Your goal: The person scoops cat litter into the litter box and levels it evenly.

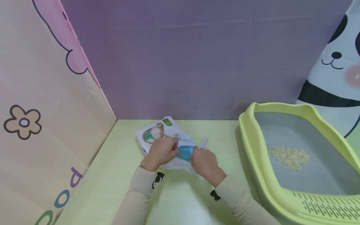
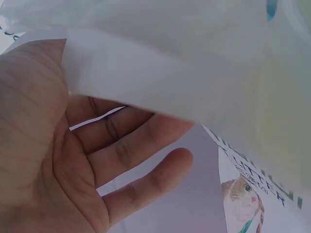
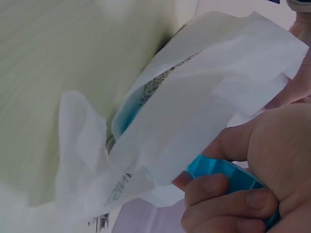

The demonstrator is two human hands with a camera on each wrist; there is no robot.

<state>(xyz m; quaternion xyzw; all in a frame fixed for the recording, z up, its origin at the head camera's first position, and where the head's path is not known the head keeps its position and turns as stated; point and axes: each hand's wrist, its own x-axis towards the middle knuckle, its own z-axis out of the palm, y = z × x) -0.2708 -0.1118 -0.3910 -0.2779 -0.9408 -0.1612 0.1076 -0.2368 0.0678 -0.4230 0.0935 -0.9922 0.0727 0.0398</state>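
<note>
A white cat litter bag (image 1: pixel 178 132), printed with a cat picture (image 2: pixel 241 199), lies on the table. My left hand (image 1: pixel 163 150) grips the bag's torn edge, the thumb hidden behind the film and the fingers (image 2: pixel 138 145) bent below it. My right hand (image 1: pixel 205 162) holds a blue scoop (image 1: pixel 185 152) by its ribbed handle (image 3: pixel 228 174). In the right wrist view, the scoop's blue front end (image 3: pixel 127 116) sits inside the bag's mouth, beside pale litter granules (image 3: pixel 158 86). Film hides much of the scoop.
To the right stands a litter box with a yellow-green rim (image 1: pixel 247 137) and grey floor (image 1: pixel 284 128). A small heap of granules (image 1: pixel 289 157) lies in it. A purple wall covering (image 1: pixel 174 68) closes the back, a patterned one (image 1: pixel 56 125) the left.
</note>
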